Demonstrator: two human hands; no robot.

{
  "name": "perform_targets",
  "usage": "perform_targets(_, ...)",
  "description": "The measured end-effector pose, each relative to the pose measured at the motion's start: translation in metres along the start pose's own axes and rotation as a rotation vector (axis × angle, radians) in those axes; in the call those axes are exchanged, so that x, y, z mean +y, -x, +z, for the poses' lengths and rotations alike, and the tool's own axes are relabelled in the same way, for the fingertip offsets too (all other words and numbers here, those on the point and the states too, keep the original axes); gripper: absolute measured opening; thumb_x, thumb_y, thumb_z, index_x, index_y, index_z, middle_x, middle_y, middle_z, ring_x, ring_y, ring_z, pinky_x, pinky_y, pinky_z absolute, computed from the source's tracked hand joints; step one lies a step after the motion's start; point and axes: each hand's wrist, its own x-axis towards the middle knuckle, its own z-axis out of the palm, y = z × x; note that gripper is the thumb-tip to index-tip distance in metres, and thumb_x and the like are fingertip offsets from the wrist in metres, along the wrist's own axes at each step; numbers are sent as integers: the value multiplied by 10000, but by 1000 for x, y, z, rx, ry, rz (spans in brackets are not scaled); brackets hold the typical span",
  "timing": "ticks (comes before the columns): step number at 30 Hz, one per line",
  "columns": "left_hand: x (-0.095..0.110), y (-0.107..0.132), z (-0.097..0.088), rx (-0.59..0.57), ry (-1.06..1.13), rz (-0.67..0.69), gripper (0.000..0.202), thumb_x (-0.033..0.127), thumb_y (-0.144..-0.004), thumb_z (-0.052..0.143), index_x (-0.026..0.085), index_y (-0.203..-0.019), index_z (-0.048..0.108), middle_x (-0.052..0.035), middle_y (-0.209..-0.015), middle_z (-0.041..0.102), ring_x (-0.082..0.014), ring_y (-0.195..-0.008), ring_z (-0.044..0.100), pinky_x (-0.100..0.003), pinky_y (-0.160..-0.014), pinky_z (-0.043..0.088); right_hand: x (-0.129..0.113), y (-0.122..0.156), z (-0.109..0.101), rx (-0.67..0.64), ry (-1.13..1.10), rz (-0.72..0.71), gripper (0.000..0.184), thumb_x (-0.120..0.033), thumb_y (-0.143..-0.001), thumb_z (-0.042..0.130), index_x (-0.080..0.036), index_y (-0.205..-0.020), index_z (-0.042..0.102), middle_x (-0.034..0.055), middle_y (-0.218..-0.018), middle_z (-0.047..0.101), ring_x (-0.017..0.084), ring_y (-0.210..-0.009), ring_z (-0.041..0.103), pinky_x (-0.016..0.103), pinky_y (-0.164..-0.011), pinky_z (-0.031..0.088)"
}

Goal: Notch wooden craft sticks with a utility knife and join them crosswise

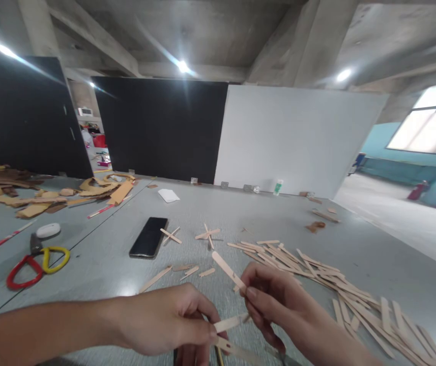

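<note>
My right hand (279, 305) is closed, its thumb and fingers pinching a wooden craft stick (225, 268) that points up and left. Closed too is my left hand (172, 317), low in the middle, with a pale craft stick (230, 323) at its fingertips reaching toward my right fingers. Under that stick lies a pale flat strip (236, 351) with a small hole; its kind and whether it is held are unclear. Beyond my hands, crossed sticks (207, 234) rest on the table, and another small cross (171, 236) leans at the phone's edge.
A black phone (149, 238) lies left of centre. Scissors (38, 262) with red and yellow handles and a white case (48, 231) sit farther left. Many loose craft sticks (317, 272) spread at right. Scraps (30, 195), white paper (168, 195) and a small bottle (278, 187) lie farther back.
</note>
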Motion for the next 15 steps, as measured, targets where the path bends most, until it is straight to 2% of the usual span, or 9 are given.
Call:
perform_targets(2,-1,-1,2,20,-2,9,209,404,-871,656,202,-824,632,25,-563,654,-143,-503,596,-270,-597,488,2,0,1,7,-10,-18,467,-666,-1021,640,-208,-939,604,-82,-643,494,78,-507,412,183,-440,367)
perform_targets(6,0,-1,4,81,-1,23,220,397,-873,629,182,-870,675,23,-533,643,-133,-445,546,-254,-542,434,4,0,3,64,21,-6,488,-689,-1006,643,-208,-934,604,-49,-708,586,68,-497,465,169,-418,354)
perform_targets(11,10,3,6,116,24,49,223,395,-891,566,196,-803,613,23,-499,620,-110,-395,486,-229,-474,356,7,-2,0,206,136,-54,396,-619,-1044,607,-229,-978,640,-58,-597,565,114,-504,521,192,-433,460)
perform_targets(15,15,5,7,157,12,79,242,416,-924,557,201,-814,584,26,-517,640,-100,-395,498,-228,-494,375,4,-5,-4,240,156,-58,358,-566,-999,670,-222,-905,636,23,-828,698,132,-578,611,218,-436,510)
